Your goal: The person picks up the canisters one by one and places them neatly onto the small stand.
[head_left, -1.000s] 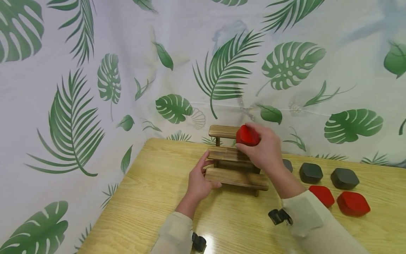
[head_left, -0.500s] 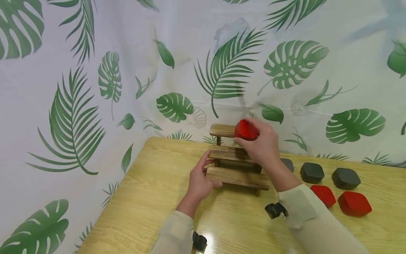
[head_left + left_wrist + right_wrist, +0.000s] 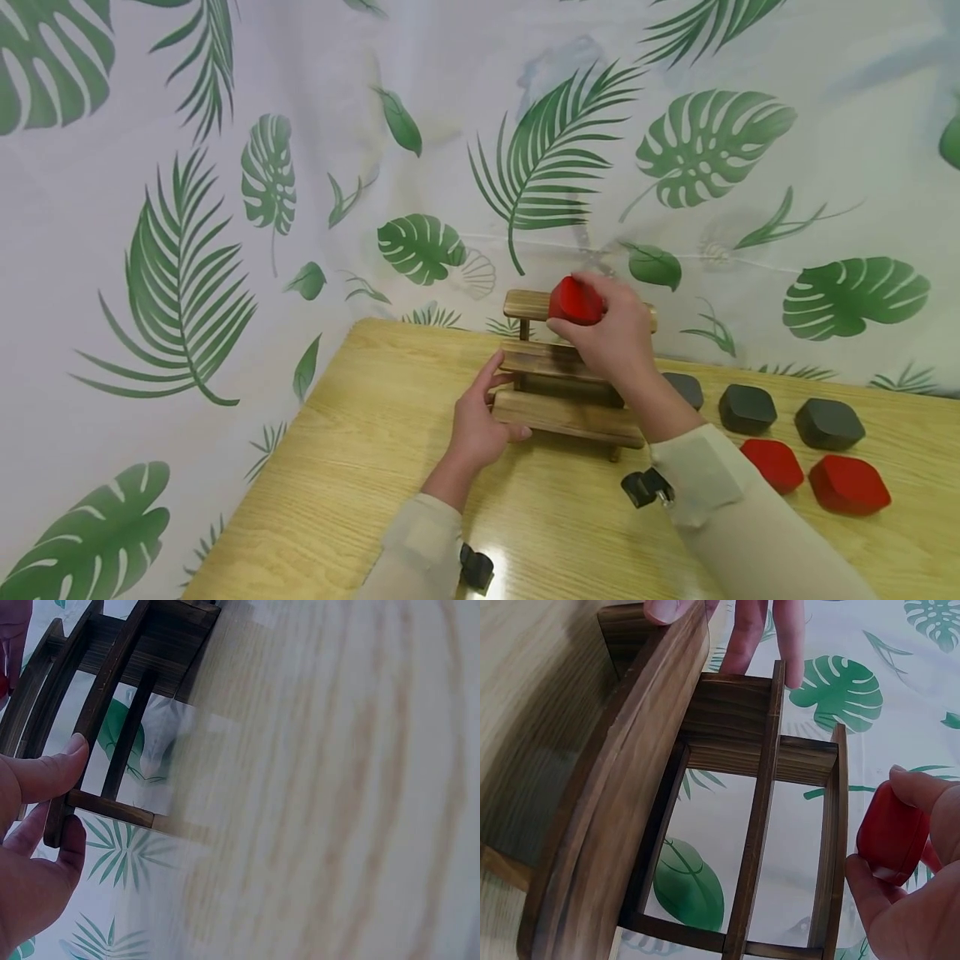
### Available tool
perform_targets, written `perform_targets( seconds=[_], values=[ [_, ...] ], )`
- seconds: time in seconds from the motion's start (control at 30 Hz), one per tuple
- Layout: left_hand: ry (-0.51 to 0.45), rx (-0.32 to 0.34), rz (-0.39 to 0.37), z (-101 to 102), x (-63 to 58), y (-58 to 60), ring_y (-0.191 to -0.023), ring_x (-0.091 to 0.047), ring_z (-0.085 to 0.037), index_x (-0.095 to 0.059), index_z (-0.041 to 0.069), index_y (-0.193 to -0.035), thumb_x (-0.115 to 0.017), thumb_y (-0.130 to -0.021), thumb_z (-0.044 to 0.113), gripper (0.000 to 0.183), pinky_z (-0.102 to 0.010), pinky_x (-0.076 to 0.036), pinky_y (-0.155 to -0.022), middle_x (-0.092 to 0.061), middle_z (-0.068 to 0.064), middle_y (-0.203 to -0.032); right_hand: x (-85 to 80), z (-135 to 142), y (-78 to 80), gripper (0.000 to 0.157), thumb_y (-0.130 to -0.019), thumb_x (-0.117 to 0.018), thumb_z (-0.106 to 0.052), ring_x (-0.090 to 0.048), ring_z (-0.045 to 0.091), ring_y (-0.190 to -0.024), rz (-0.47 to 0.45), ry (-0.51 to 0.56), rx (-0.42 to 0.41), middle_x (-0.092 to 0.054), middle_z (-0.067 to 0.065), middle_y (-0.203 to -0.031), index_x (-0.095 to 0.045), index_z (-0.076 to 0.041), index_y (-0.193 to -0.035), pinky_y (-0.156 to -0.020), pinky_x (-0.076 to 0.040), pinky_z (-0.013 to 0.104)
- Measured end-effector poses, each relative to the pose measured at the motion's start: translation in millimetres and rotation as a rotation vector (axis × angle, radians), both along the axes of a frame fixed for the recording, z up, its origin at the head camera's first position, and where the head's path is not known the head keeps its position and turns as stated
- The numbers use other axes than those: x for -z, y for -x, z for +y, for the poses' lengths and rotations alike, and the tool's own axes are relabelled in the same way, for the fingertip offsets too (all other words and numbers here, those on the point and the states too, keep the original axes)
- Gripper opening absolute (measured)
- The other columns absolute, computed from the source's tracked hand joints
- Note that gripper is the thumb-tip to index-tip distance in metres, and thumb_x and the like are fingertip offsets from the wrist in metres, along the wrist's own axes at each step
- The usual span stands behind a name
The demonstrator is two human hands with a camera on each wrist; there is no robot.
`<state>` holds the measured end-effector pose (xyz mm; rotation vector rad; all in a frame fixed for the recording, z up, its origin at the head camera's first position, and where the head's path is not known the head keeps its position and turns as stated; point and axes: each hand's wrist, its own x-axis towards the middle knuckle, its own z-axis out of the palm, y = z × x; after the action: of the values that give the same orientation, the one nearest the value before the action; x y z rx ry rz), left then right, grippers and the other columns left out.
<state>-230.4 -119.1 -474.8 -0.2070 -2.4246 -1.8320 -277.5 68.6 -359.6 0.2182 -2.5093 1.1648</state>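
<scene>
A three-tier wooden stand is upright on the table near the back wall. My left hand grips its left end; in the left wrist view the thumb lies on one side of a plank's end and fingers curl behind it. With thumb and fingertips my right hand pinches a red rounded block at the top tier. In the right wrist view that red block shows right beside the top plank. The two lower tiers carry nothing in the visible parts.
Right of the stand, dark grey rounded blocks form a row on the wooden table. Two more red blocks lie in front of them. A leaf-printed cloth hangs behind and to the left.
My right hand has carried the red block slightly left and back along the top tier. The left hand keeps its grip on the stand. The head view has shifted a little.
</scene>
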Motion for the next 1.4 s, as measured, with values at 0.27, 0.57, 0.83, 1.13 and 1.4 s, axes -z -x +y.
perform_targets(
  seconds=[0.27, 0.57, 0.83, 1.13, 1.4],
  values=[
    [-0.013, -0.003, 0.001, 1.3, -2.0, 0.6, -0.106, -0.053, -0.030, -0.037, 0.030, -0.156, -0.087, -0.062, -0.015, 0.115, -0.045, -0.045, -0.096, -0.061, -0.003, -0.131, -1.4, -5.2, 5.4, 0.068, -0.082, -0.085, -0.024, -0.049, 0.036, -0.121, 0.010, 0.005, -0.011, -0.057, 0.014, -0.136, -0.057, -0.013, -0.142, -0.087, -0.052, 0.054],
    [-0.015, 0.001, -0.002, 1.1, -1.3, 0.4, -0.109, -0.054, -0.030, -0.038, 0.028, -0.156, -0.087, -0.062, -0.016, 0.114, -0.044, -0.044, -0.098, -0.062, -0.003, -0.131, -0.5, -14.2, 11.1, 0.068, -0.081, -0.085, -0.023, -0.049, 0.036, -0.121, 0.004, 0.011, -0.013, -0.057, 0.013, -0.136, -0.057, -0.013, -0.142, -0.087, -0.052, 0.053],
    [0.005, 0.001, -0.001, -0.5, -1.0, 0.5, -0.109, -0.054, -0.029, -0.038, 0.031, -0.156, -0.088, -0.063, -0.014, 0.115, -0.042, -0.046, -0.095, -0.062, 0.000, -0.130, -0.1, -22.1, 14.6, 0.068, -0.081, -0.085, -0.025, -0.049, 0.035, -0.121, 0.009, -0.018, 0.000, -0.056, 0.013, -0.136, -0.058, -0.015, -0.142, -0.087, -0.052, 0.052],
    [-0.002, 0.013, 0.002, -1.7, -1.3, -0.6, -0.109, -0.054, -0.031, -0.037, 0.028, -0.156, -0.087, -0.062, -0.017, 0.115, -0.040, -0.050, -0.087, -0.060, -0.008, -0.134, 2.0, -26.7, 18.4, 0.067, -0.080, -0.086, -0.028, -0.049, 0.036, -0.120, 0.023, -0.055, 0.006, -0.058, 0.014, -0.134, -0.059, -0.015, -0.140, -0.086, -0.053, 0.051],
    [-0.003, 0.004, 0.008, -2.7, 1.1, 0.2, -0.108, -0.056, -0.031, -0.037, 0.030, -0.156, -0.087, -0.061, -0.017, 0.117, -0.037, -0.052, -0.083, -0.061, -0.005, -0.132, 1.1, -30.6, 23.6, 0.067, -0.081, -0.085, -0.031, -0.049, 0.036, -0.119, -0.026, -0.099, 0.019, -0.057, 0.015, -0.133, -0.059, -0.018, -0.142, -0.087, -0.052, 0.051]
  ],
)
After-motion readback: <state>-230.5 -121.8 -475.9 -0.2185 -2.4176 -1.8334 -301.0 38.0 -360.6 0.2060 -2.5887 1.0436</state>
